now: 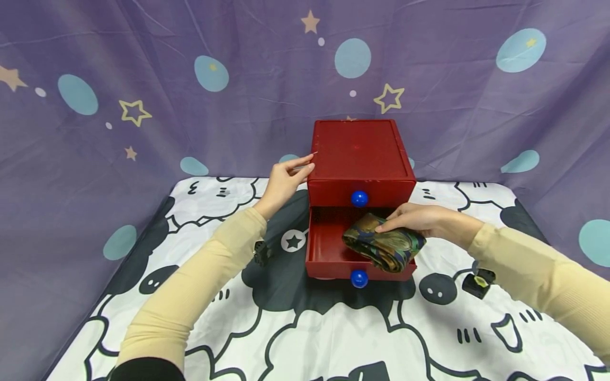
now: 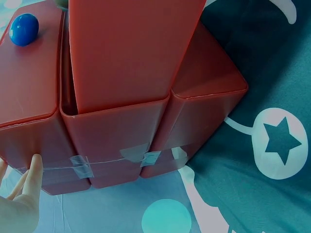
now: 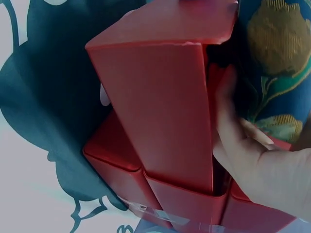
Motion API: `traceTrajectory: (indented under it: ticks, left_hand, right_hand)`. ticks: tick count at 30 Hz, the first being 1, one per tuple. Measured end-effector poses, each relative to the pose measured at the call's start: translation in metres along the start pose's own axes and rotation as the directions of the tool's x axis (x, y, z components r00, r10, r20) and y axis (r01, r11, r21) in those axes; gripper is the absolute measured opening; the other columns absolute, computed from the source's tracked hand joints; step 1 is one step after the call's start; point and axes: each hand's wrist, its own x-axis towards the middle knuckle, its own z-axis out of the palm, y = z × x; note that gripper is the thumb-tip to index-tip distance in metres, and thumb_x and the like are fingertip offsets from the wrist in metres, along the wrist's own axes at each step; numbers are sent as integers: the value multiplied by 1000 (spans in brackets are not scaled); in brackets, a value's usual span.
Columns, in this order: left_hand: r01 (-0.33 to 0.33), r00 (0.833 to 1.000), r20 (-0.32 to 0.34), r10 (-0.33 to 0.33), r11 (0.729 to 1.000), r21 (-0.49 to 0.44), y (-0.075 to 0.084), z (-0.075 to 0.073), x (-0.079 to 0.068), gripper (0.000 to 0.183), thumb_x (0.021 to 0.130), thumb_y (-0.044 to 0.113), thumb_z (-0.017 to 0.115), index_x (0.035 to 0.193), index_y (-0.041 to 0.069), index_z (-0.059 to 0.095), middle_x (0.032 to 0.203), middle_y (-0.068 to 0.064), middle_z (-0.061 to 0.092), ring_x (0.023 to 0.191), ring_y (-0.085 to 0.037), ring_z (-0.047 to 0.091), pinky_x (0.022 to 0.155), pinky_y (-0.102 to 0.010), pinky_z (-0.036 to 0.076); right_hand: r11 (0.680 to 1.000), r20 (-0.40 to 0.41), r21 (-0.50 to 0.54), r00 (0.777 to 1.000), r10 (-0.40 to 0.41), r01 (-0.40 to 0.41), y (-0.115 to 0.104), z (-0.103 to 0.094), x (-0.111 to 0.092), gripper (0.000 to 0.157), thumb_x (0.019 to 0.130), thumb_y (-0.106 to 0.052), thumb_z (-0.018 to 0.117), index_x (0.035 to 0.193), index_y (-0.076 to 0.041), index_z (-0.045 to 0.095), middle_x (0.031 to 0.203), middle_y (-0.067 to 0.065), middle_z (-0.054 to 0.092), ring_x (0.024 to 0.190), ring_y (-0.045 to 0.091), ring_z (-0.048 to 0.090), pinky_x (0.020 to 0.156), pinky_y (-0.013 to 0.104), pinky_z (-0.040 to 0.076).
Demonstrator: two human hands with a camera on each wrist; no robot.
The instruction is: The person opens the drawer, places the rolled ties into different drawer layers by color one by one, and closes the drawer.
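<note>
A red drawer unit (image 1: pixel 359 151) with blue knobs stands at the back of the table. One of its lower drawers (image 1: pixel 326 238) is pulled out toward me, below the shut top drawer. My right hand (image 1: pixel 429 218) grips a folded patterned cloth (image 1: pixel 381 241) in dark blue, green and gold, tilted over the right part of that drawer. In the right wrist view the cloth (image 3: pixel 279 43) shows large gold flowers, with the thumb and fingers along its edge. My left hand (image 1: pixel 281 182) touches the unit's left side near the top with nearly straight fingers (image 2: pixel 34 179).
A white tablecloth (image 1: pixel 329 338) with dark cartoon drawings covers the table. Behind it hangs a purple curtain (image 1: pixel 267 90) with stars and dots. Clear tape (image 2: pixel 82 166) runs across the unit's stacked sections. The blue knob (image 1: pixel 359 279) sticks out in front of the pulled-out drawer.
</note>
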Motion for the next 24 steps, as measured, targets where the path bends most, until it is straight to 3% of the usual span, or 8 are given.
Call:
traceTrajectory:
  ticks: [11, 17, 24]
  left_hand:
    - [-18, 1000, -17, 18, 1000, 2, -6, 1, 2, 34, 85, 13, 59, 119, 6, 57, 115, -14, 58, 98, -21, 59, 79, -25, 51]
    - [-16, 1000, -19, 16, 1000, -9, -5, 1, 2, 34, 86, 12, 59, 119, 6, 57, 114, -14, 58, 98, -21, 59, 79, -25, 51]
    - [-10, 1000, -12, 10, 1000, -6, -6, 1, 3, 34, 86, 14, 59, 120, 7, 57, 114, -14, 58, 99, -21, 59, 79, -25, 51]
  right_hand:
    - [989, -90, 149, 996, -5, 19, -1, 7, 5, 33, 88, -17, 53, 107, 10, 59, 75, 2, 64, 68, 11, 61, 69, 26, 54]
    - [988, -148, 154, 989, -9, 32, 0, 13, 8, 46, 89, -16, 51, 120, 17, 43, 78, 0, 63, 69, 10, 60, 71, 25, 53]
    - [982, -213, 182, 977, -18, 58, 3, 21, 15, 45, 90, -13, 50, 122, 18, 41, 77, -1, 59, 69, 9, 57, 69, 24, 52]
